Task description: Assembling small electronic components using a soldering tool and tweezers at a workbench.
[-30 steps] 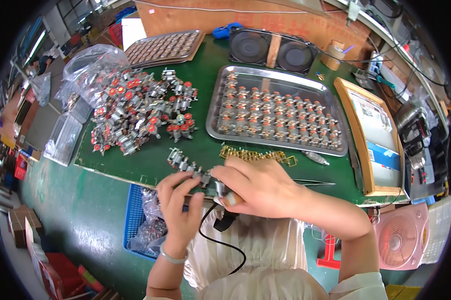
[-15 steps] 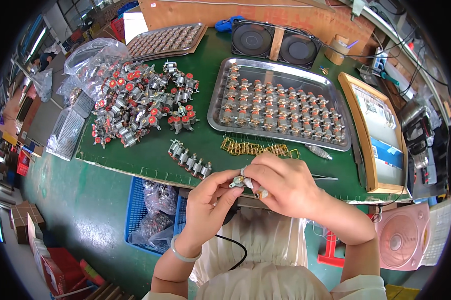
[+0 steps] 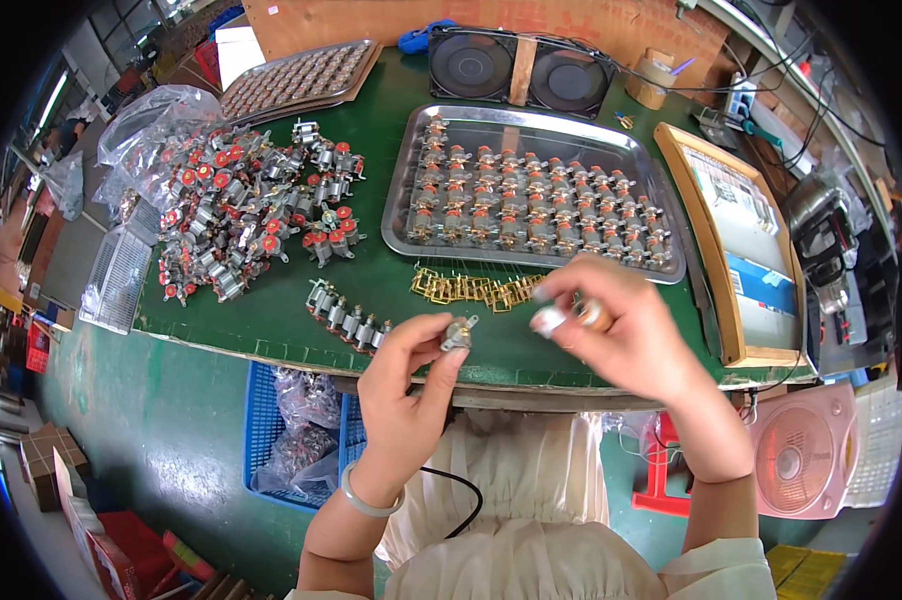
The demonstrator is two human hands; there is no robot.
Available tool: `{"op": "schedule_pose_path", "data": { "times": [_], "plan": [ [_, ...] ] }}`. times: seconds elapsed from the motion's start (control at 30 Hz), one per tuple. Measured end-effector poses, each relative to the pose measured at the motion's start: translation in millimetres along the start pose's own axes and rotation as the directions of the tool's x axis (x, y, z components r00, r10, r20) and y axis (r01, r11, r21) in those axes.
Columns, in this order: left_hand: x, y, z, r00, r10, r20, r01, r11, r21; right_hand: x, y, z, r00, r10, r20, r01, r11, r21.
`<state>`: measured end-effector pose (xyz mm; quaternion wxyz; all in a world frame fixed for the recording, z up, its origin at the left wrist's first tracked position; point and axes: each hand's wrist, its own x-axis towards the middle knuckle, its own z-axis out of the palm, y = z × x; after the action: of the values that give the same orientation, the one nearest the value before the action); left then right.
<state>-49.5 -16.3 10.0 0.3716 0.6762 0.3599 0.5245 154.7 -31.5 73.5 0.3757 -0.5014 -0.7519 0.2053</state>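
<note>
1. The left hand [image 3: 403, 372] has a grip closed on one small metal-cased component [image 3: 458, 334], pinched between thumb and fingertips, its pale lug pointing up and away. The component is held over the surface [image 3: 386, 275], near the front edge.
2. For good control, keep that pinch on the sides of the case, firm enough to stop it rolling, and leave the lug uncovered so that its angle stays readable.
3. The right hand [image 3: 621, 325] is blurred, beside the right end of the gold-coloured rectangular brackets [image 3: 474, 289]. I cannot tell whether its grip is released or holding something; a pale tip covering [image 3: 548, 320] shows at the thumb.
4. Near those brackets, a light fingertip touch would suit best: they lie crowded together, and a sweep could tangle or scatter them.
5. Just left of the held component, a curved row of similar components [image 3: 346, 318] lies close to the left hand. Lifting the wrist a little would avoid knocking it.
6. Beyond the brackets, a steel tray [image 3: 581, 143] carries ordered columns of red-topped components [image 3: 536, 205]; sleeves and forearms should keep off these.
7. Farther left is a loose heap of red-topped components [image 3: 226, 205]; at the right stands a wooden-framed panel [image 3: 746, 235].
</note>
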Motion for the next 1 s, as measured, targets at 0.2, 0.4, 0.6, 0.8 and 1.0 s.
{"op": "schedule_pose_path", "data": {
  "times": [0.2,0.4,0.6,0.8,1.0],
  "plan": [
    [4.9,4.8,-0.9,0.963,-0.202,0.181,0.266,0.831,-0.488,-13.5,26.5,-26.0,0.998,-0.052,-0.04,0.037,0.948,-0.316],
    [7.5,10.8,0.4,0.899,-0.358,0.252,0.435,0.668,-0.603,-15.5,31.8,-15.8,0.976,-0.113,0.187,0.203,0.784,-0.587],
    [8.3,6.9,9.9,0.894,-0.34,0.292,0.448,0.649,-0.615,-16.6,35.4,-21.4,0.984,-0.136,0.118,0.176,0.865,-0.47],
    [8.2,9.5,15.6,0.919,-0.253,0.303,0.387,0.721,-0.574,-14.9,1.6,-8.7,0.94,0.342,0.002,-0.316,0.865,0.391],
    [11.1,15.6,17.7,0.914,-0.247,0.322,0.397,0.704,-0.589,-7.3,2.1,-0.5,0.805,0.469,0.365,-0.578,0.476,0.663]
  ]
}}
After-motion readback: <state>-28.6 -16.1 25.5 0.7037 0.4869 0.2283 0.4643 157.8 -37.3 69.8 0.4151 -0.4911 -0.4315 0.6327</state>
